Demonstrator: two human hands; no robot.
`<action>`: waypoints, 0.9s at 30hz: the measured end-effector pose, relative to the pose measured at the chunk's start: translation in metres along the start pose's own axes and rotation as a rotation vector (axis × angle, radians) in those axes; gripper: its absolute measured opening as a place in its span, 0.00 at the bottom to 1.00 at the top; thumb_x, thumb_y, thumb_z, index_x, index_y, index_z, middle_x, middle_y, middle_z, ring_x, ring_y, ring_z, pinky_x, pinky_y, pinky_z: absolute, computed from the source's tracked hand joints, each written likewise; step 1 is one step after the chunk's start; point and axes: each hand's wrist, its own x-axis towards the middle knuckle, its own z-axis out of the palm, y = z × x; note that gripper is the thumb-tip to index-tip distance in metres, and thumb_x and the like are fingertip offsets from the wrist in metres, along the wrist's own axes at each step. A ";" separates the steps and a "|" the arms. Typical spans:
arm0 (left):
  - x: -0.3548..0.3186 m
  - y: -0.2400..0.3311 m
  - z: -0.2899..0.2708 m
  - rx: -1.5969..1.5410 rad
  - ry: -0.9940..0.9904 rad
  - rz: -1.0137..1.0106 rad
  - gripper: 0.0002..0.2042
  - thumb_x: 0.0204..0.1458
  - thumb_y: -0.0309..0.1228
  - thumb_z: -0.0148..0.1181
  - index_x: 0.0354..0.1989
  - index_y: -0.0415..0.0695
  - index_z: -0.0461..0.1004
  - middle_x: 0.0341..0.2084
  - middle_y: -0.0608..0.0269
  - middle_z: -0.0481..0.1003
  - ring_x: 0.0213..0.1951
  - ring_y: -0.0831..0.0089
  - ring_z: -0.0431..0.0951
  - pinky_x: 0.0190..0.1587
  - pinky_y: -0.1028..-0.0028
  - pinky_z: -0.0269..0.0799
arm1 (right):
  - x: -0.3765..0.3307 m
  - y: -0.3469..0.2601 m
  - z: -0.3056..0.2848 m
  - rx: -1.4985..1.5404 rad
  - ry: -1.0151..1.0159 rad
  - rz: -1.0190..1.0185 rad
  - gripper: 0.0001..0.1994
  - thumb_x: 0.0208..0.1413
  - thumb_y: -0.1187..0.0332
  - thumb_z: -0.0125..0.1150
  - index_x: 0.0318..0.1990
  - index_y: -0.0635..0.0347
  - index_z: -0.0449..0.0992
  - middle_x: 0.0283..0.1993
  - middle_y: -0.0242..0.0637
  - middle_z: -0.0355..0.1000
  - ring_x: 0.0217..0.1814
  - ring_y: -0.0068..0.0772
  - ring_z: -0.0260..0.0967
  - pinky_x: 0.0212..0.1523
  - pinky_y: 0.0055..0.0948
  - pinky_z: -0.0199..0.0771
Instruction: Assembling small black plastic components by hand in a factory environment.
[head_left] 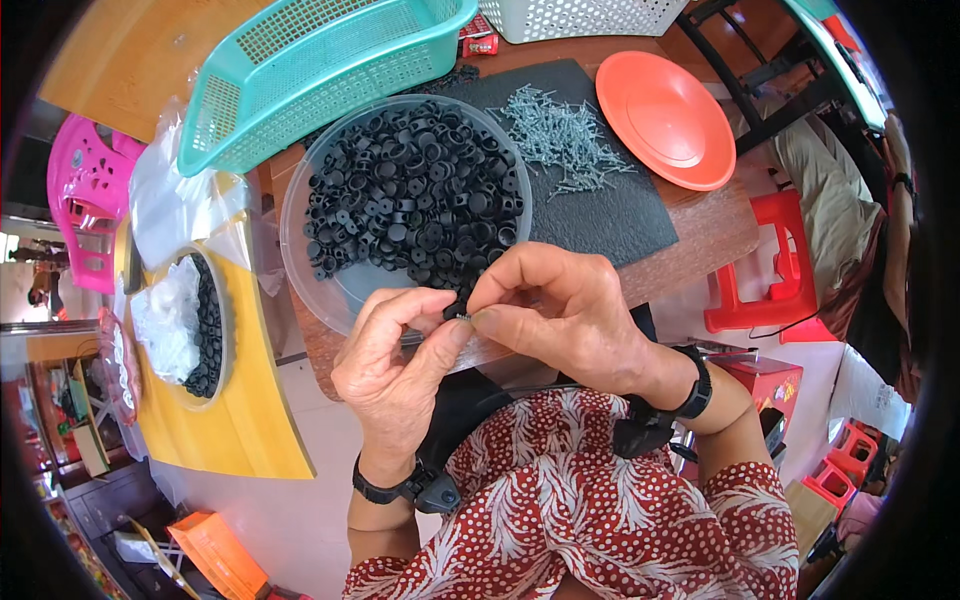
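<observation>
My two hands meet just in front of a round clear tub point(293, 235) heaped with small black plastic caps point(400, 190). Between thumb and fingers, my left hand point(390, 360) pinches one small black plastic cap point(455, 309). My right hand point(575, 315) is closed in a pinch at the same cap, with a small silvery screw point(464, 317) at its fingertips. The fingers partly cover both pieces, so how deep the screw sits in the cap is hidden. A loose pile of silvery screws point(565, 140) lies on a black mat point(625, 215) beyond my right hand.
A turquoise basket point(320, 85) stands at the tub's far left, and a white basket point(590, 18) is behind. An orange-red plate point(665, 120) lies right of the screws. On the left, a yellow board point(255, 400) bears another tub of caps. Red stools point(770, 270) stand at right.
</observation>
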 end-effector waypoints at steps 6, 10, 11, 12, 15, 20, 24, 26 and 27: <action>0.005 0.004 0.001 0.222 -0.068 0.144 0.13 0.38 0.15 0.66 0.35 0.34 0.76 0.29 0.60 0.73 0.26 0.79 0.71 0.28 0.81 0.67 | 0.002 0.001 -0.005 0.011 -0.013 0.043 0.04 0.51 0.77 0.58 0.34 0.67 0.73 0.30 0.29 0.71 0.31 0.11 0.65 0.29 0.13 0.66; 0.005 0.002 0.000 0.215 -0.097 0.121 0.12 0.37 0.16 0.67 0.34 0.34 0.76 0.29 0.60 0.73 0.26 0.80 0.71 0.27 0.82 0.66 | 0.003 0.000 -0.004 0.010 0.033 0.043 0.04 0.50 0.76 0.56 0.32 0.69 0.72 0.26 0.30 0.69 0.28 0.13 0.63 0.26 0.17 0.65; 0.004 0.001 -0.001 0.186 -0.106 0.095 0.13 0.38 0.17 0.67 0.34 0.34 0.75 0.29 0.61 0.73 0.26 0.80 0.70 0.27 0.82 0.66 | 0.003 0.000 -0.004 0.025 0.031 0.042 0.04 0.50 0.76 0.56 0.31 0.69 0.72 0.26 0.30 0.69 0.28 0.13 0.63 0.27 0.17 0.65; 0.004 0.000 -0.001 0.157 -0.114 0.069 0.13 0.38 0.17 0.67 0.35 0.34 0.75 0.28 0.62 0.73 0.26 0.80 0.70 0.28 0.82 0.66 | 0.003 0.001 -0.004 0.039 0.029 0.043 0.04 0.50 0.77 0.56 0.31 0.69 0.72 0.26 0.30 0.69 0.28 0.13 0.63 0.27 0.17 0.66; 0.001 -0.001 0.001 0.018 -0.100 -0.096 0.13 0.39 0.18 0.67 0.35 0.34 0.75 0.28 0.64 0.72 0.26 0.80 0.70 0.30 0.82 0.66 | 0.003 0.001 -0.005 0.065 0.037 0.058 0.04 0.49 0.77 0.56 0.31 0.70 0.72 0.26 0.30 0.69 0.29 0.14 0.64 0.27 0.18 0.66; 0.003 -0.005 0.001 -0.096 -0.136 -0.076 0.14 0.40 0.17 0.66 0.38 0.33 0.75 0.29 0.64 0.72 0.29 0.80 0.70 0.32 0.83 0.66 | 0.003 0.000 -0.007 0.022 0.047 0.031 0.04 0.50 0.77 0.56 0.31 0.70 0.71 0.26 0.31 0.70 0.29 0.14 0.64 0.28 0.18 0.67; 0.003 -0.006 -0.002 -0.156 -0.152 -0.139 0.13 0.43 0.18 0.64 0.39 0.32 0.75 0.30 0.63 0.71 0.30 0.80 0.70 0.33 0.83 0.66 | 0.004 0.003 -0.008 0.015 0.037 0.018 0.04 0.51 0.75 0.59 0.33 0.67 0.73 0.27 0.27 0.70 0.28 0.10 0.63 0.26 0.14 0.64; 0.002 -0.006 -0.001 -0.158 -0.137 -0.153 0.12 0.44 0.19 0.64 0.39 0.33 0.75 0.30 0.63 0.71 0.30 0.80 0.70 0.33 0.84 0.66 | 0.004 0.004 -0.008 0.005 0.045 0.015 0.04 0.50 0.75 0.59 0.33 0.67 0.73 0.27 0.27 0.70 0.28 0.11 0.63 0.27 0.14 0.64; 0.002 -0.007 0.000 -0.157 -0.120 -0.166 0.11 0.45 0.20 0.63 0.39 0.33 0.75 0.31 0.62 0.72 0.30 0.80 0.70 0.33 0.84 0.66 | 0.005 0.005 -0.008 -0.005 0.049 0.011 0.04 0.50 0.75 0.59 0.32 0.67 0.73 0.27 0.27 0.70 0.28 0.11 0.63 0.27 0.15 0.64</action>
